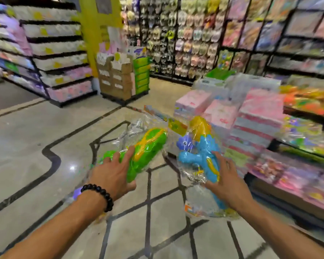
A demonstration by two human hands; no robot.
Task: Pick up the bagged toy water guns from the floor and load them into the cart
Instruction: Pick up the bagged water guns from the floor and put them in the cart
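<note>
My left hand (113,174), with a black bead bracelet on its wrist, grips a green toy water gun (148,148) in a clear plastic bag. The blue toy water gun (204,157), also bagged, with a yellow top and a purple part, is held in my right hand (226,182). Both bags are lifted above the tiled floor in front of me, side by side and a little apart. No cart shows in the blurred head view.
A low display (260,116) stacked with pink boxes and bagged toys stands close on the right. Cardboard boxes (118,79) sit by a yellow pillar ahead. Shelving (60,58) runs along the left, and hanging goods cover the far wall (185,34).
</note>
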